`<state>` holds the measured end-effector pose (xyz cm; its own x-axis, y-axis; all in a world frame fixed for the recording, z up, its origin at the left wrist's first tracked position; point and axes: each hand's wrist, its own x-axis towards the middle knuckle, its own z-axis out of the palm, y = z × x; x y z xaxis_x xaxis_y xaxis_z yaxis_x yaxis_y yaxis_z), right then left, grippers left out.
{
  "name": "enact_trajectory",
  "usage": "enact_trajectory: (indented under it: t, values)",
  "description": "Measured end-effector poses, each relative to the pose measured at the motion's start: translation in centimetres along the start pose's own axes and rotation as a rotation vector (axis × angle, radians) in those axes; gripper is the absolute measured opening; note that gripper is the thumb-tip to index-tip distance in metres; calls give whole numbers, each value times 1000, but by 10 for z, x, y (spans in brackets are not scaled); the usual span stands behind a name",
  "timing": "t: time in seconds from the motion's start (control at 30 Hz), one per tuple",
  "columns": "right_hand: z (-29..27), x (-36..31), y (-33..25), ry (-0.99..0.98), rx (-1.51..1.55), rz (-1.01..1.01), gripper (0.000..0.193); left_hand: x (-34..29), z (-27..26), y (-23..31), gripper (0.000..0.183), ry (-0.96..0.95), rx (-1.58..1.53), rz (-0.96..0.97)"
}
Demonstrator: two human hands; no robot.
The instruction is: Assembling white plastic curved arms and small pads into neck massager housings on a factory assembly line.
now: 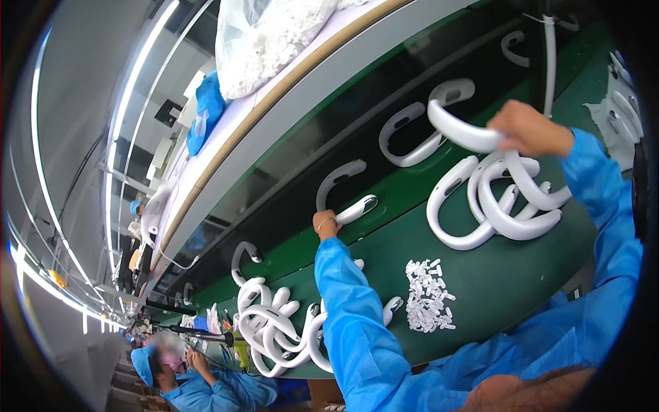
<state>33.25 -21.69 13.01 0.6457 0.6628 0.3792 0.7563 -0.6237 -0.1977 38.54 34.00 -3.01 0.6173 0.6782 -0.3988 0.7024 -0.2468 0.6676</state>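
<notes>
My left hand (325,224) grips one end of a white U-shaped plastic part (338,180) that lies on the dark conveyor belt (288,206). My right hand (529,128) holds another white U-shaped part (458,128) lifted above a heap of the same parts (500,202) on the green table (508,275). Both arms wear blue sleeves. Between my arms lies a small pile of tiny white pieces (427,295).
More U-shaped parts (410,134) ride the belt. A second heap of parts (274,329) lies left of my left arm. A clear bag of small white pieces (274,34) sits on the shelf behind. A co-worker in blue (180,378) works further along the line.
</notes>
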Motion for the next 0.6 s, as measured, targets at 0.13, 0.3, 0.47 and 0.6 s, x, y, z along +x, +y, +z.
enact_trajectory:
  t: [0.13,0.3,0.47,0.6]
  values:
    - [-22,-73,-112,112,-25,-62,32,-24,-1,-8,27,69,-340,17]
    - [10,-143,-172,218,-147,57,33,-80,-54,-5,31,61,-616,136]
    - [3,-157,-159,307,-151,19,35,-185,-113,-37,28,-194,-880,250]
    - [2,-167,-120,332,20,-56,36,-267,-178,-98,25,-189,-814,455]
